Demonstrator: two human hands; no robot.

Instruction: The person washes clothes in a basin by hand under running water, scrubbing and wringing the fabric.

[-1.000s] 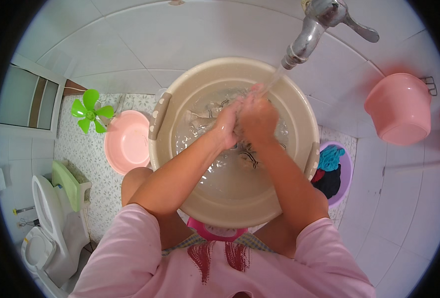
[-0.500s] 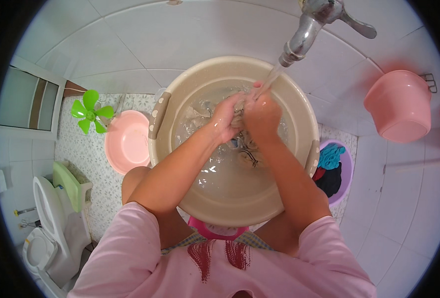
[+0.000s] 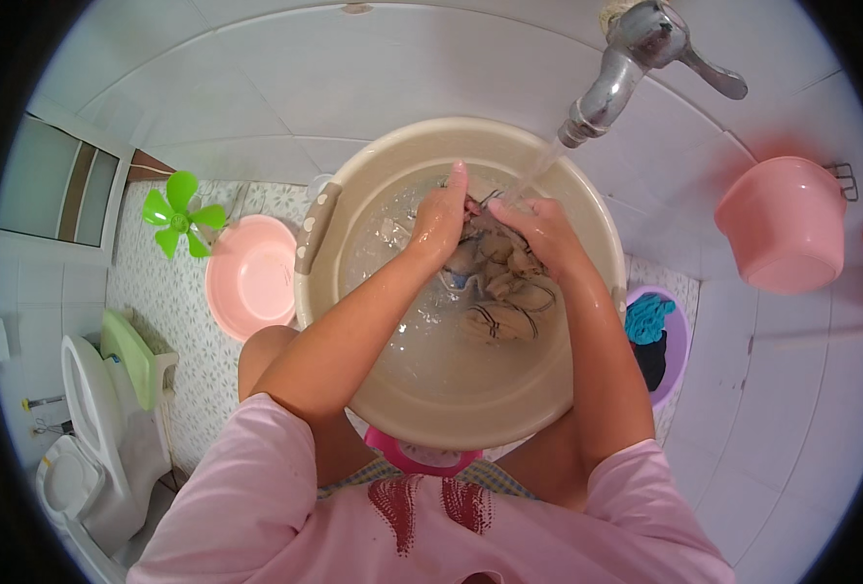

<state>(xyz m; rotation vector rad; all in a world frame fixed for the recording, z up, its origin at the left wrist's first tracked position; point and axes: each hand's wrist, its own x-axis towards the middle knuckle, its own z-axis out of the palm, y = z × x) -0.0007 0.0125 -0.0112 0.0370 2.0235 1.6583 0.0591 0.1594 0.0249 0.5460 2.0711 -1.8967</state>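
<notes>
Tan cloth (image 3: 501,261) lies bunched in the basin (image 3: 460,417); I see the left hand (image 3: 439,219) and right hand (image 3: 545,232) half-curled against it, grip unclear; I'd rub fold against fold beneath the stream (image 3: 538,172).

The head camera looks steeply down over the near edge of the tub (image 3: 451,425), facing the wall (image 3: 334,68), close enough that the whole rim shows.

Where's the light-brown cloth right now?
In the head view, the cloth is in the beige tub, slightly right of its middle. It's between the left hand and the right hand, below and left of the tap.
</notes>
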